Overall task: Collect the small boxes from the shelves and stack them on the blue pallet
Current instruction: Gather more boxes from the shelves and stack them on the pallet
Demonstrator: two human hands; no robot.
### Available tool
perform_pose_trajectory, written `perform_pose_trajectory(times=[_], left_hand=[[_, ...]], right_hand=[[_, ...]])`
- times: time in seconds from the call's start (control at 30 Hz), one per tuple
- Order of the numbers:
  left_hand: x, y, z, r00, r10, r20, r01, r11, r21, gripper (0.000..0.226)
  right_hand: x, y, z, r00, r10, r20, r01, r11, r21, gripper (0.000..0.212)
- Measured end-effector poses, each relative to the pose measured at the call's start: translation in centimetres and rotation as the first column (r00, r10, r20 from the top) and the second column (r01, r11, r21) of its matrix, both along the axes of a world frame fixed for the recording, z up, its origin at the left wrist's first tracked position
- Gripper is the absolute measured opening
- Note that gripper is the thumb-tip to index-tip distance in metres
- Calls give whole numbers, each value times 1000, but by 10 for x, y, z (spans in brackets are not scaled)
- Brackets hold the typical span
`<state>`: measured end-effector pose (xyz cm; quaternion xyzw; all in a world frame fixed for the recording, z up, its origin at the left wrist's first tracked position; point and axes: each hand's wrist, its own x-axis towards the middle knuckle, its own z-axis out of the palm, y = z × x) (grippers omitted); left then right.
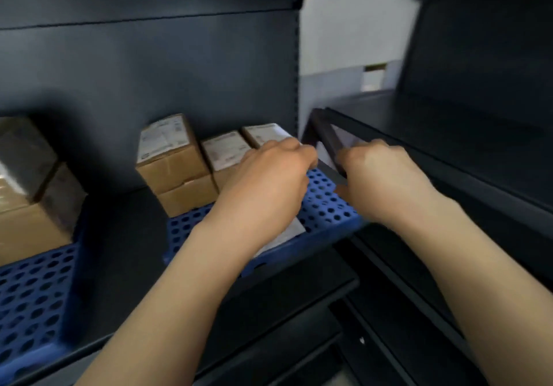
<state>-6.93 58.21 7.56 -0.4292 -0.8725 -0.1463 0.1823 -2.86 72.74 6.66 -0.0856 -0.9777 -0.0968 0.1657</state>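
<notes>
A blue perforated pallet (326, 206) lies on the dark shelf ahead. At its back stand small brown cardboard boxes with white labels: a stack of two (175, 173), a box beside it (223, 151) and another at the far right (263, 133). My left hand (266, 182) lies over one more small box (288, 231), fingers curled down over its far side; only a strip of its white label shows. My right hand (383, 182) hovers over the pallet's right edge with curled fingers, against a dark frame bar (327, 143). What it holds, if anything, is hidden.
A second blue pallet (33, 296) at the left carries larger brown boxes (30, 194). Dark shelf walls close in behind and above. A dark shelf (449, 146) juts out at the right, with more dark shelf edges below it. A pale opening (356, 26) shows at the upper right.
</notes>
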Motion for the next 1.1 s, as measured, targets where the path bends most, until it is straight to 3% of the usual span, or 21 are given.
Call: perform_pose_trajectory(times=[0.13,0.23,0.47,0.63,0.77,0.87,0.97,1.1], left_hand=[[26,35,-10,966,-259,-21,258,965,-48,18],[64,64,-21,890,-455,-38,453,890,-56,19],[200,133,-41,599,-800,-38,797,600,-72,21],[312,158,-54,419,-906,-51,895,422,-145,19],[414,168,-68,310,-950,-19,933,308,-187,17],[490,177,-82,259,-965,38,949,247,-194,17],[557,186,-100,247,-964,98,957,227,-181,16],[604,200,-127,299,-939,171,949,273,-159,13]], right_hand=[[71,14,-11,961,-272,43,272,962,0,20],[134,22,-18,886,-456,79,458,889,-10,19],[311,24,-28,558,-822,112,827,562,10,14],[432,9,-39,347,-925,155,937,347,-33,16],[535,-1,-53,230,-963,138,973,225,-53,11],[610,1,-66,136,-982,133,991,132,-37,23],[679,7,-86,53,-988,148,998,46,-53,30],[731,21,-110,47,-980,195,987,15,-162,39]])
